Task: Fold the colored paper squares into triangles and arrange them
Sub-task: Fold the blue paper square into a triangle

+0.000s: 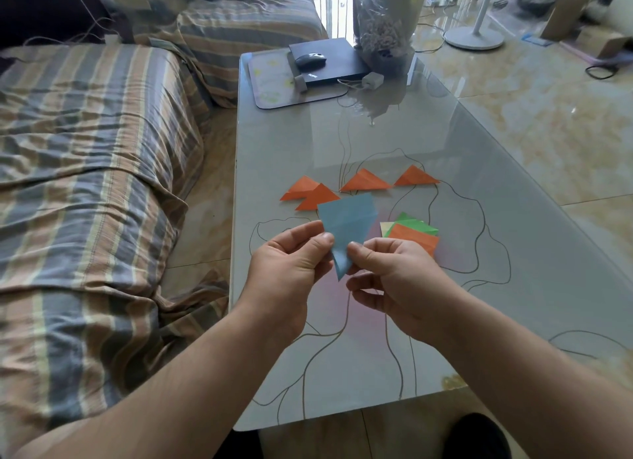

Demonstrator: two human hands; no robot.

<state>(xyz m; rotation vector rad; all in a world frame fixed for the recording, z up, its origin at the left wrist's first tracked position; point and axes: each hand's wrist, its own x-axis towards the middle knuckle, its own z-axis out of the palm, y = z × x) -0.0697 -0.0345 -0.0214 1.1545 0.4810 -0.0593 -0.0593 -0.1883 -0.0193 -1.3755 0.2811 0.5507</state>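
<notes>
Holding a blue paper (347, 224) up above the tabletop (479, 253), the person pinches its low pointed end with both hands. The left hand (291, 263) has thumb and fingers closed on the paper's left edge, and the right hand (387, 270) pinches it from the right side — the two grips are almost touching each other. The paper's long way runs up and away from the grips, with the wide end on top and the point hanging below them. It looks partly folded, so I think the next job is pressing it into a neat triangle.

Past the grips lie four orange triangles (364, 181) in a row, already done. Just to the right of the right hand sits a small stack of squares (412, 236) — orange on top, green under it. The right hand is nearer that stack.
</notes>
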